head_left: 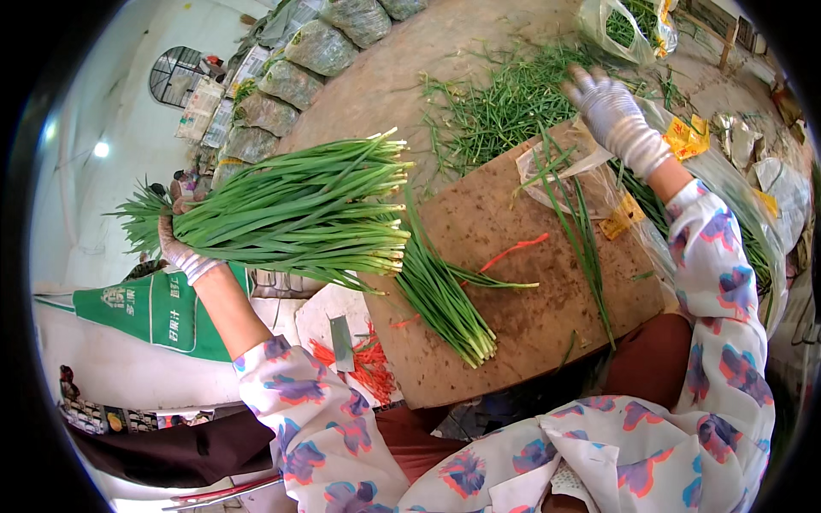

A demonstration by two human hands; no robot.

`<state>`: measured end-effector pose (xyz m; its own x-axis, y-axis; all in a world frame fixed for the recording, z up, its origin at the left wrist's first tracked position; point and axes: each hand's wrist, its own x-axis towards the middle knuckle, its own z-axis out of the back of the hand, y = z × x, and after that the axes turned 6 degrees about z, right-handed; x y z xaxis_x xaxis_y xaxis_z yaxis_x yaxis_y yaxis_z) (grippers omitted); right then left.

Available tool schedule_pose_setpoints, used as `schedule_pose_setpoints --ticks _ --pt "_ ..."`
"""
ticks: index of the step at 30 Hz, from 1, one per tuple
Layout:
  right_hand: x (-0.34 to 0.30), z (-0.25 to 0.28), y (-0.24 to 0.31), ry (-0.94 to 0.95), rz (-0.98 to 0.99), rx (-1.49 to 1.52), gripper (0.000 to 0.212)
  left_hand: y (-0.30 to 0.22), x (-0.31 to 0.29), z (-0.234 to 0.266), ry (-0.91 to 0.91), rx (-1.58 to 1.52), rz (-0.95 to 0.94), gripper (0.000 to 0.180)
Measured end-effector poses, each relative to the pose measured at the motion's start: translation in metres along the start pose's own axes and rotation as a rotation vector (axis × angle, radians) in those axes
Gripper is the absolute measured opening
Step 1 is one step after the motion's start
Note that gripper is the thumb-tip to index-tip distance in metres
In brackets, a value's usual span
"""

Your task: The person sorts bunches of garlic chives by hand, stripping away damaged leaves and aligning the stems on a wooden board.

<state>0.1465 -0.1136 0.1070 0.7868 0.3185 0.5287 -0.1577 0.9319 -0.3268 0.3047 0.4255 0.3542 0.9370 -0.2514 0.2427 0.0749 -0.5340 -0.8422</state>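
A large bundle of garlic chives (299, 209) is gripped near its leafy end by my gloved left hand (181, 244). Its pale cut ends point right, over the wooden board (522, 333). On that board lies a smaller bunch of chives (445, 308), partly covered by the held one, with a red tie strip (517, 248) beside it. My gloved right hand (609, 111) reaches out beyond the board with fingers apart, holding nothing. Below the hand is the edge of a pile of loose chive leaves (500, 115) on the floor. Stray chive blades (581, 244) lie across the board's right side.
Clear plastic bags with chives (753, 231) stand along the right. A white bag of greens (624, 30) sits at the far right. Red tie strips (368, 368) and a grey blade-like piece (341, 342) lie left of the board. Packed bags (321, 51) line the far left.
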Motion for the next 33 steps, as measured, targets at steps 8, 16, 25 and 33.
schedule_pose_setpoints --ticks 8,16,25,33 --pt "0.103 0.116 0.11 -0.492 0.203 0.668 0.031 0.015 -0.005 -0.036 0.037 -0.011 0.054 0.047" --pt "0.115 0.104 0.122 -0.393 0.316 0.533 0.013 0.029 0.0 -0.052 0.271 0.006 0.091 0.058" --pt "0.083 0.087 0.124 -0.288 0.441 0.564 0.01 0.007 -0.013 -0.027 0.278 0.005 0.065 0.057" --pt "0.053 0.016 0.046 -0.177 0.16 0.381 0.005 -0.009 -0.013 -0.016 -0.011 0.024 -0.073 0.051"
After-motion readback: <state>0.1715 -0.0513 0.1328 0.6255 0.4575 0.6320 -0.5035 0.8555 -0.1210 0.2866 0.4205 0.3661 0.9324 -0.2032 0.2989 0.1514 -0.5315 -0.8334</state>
